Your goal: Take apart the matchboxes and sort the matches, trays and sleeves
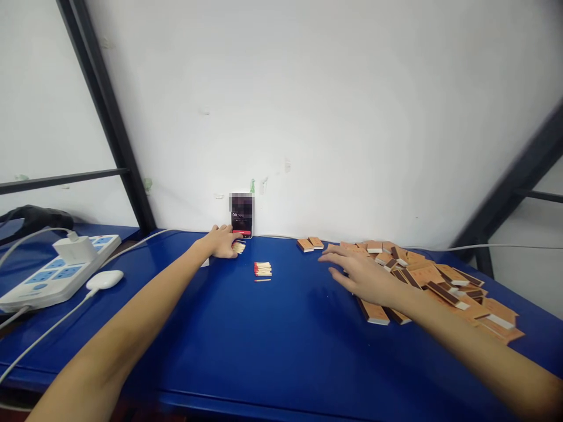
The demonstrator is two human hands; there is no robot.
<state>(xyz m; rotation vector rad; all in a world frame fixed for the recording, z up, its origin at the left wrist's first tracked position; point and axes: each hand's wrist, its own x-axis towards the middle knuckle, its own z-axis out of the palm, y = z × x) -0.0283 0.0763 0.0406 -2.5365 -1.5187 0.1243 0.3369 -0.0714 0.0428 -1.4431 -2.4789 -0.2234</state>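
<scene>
Arms (149,305): two, bare, stretched forward over the blue table (264,346).
Left hand (223,241): one, fingers bent down at a match bunch (238,247) beside the phone (241,221); whether it pinches any cannot be told.
Right hand (354,272): one, spread, thumb apart from fingers, at the left end of the box pile (426,275); contact cannot be told.
Matches: two bunches, one by the left hand, one stack (264,269) mid-table, red heads to the left; one single match (263,280) just nearer the camera.
Boxes (305,245): two side by side near the wall (334,117); pile overlapping, exact count not possible.
Phone: one, upright at the wall.
Power strip (48,284): one, far left, bearing one charger (75,251).
</scene>
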